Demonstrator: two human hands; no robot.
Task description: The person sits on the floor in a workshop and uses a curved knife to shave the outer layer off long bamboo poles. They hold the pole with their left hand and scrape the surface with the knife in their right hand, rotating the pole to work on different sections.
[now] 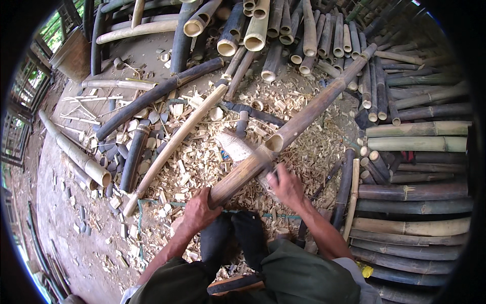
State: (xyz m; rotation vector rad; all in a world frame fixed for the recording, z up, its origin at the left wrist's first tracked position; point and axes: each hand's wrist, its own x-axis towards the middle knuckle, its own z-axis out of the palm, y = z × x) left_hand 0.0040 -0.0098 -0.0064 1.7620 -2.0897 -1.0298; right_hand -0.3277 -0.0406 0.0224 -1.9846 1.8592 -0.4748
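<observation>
A long brown bamboo pole point(316, 107) slants from near my feet up to the far right. My left hand point(198, 212) is closed around its near end. A scooped notch point(275, 143) with pale cut edges opens in the pole's upper side. Just nearer than that notch, my right hand point(287, 188) is closed on a cutting tool point(266, 163) with a dark, blurred blade, held against or just above the pole; contact is unclear and its handle is mostly hidden. Beneath the pole lies a pale, worn wooden log point(235, 146), partly covered by it.
Wood chips point(195, 162) cover the ground around my feet. To the left lie a peeled pole point(177, 144), a dark bamboo pole point(157, 100) and a short dark piece point(135, 158). Bamboo stacks point(410, 207) line the right side; more open-ended tubes point(255, 35) fill the back. A bucket point(73, 55) stands far left.
</observation>
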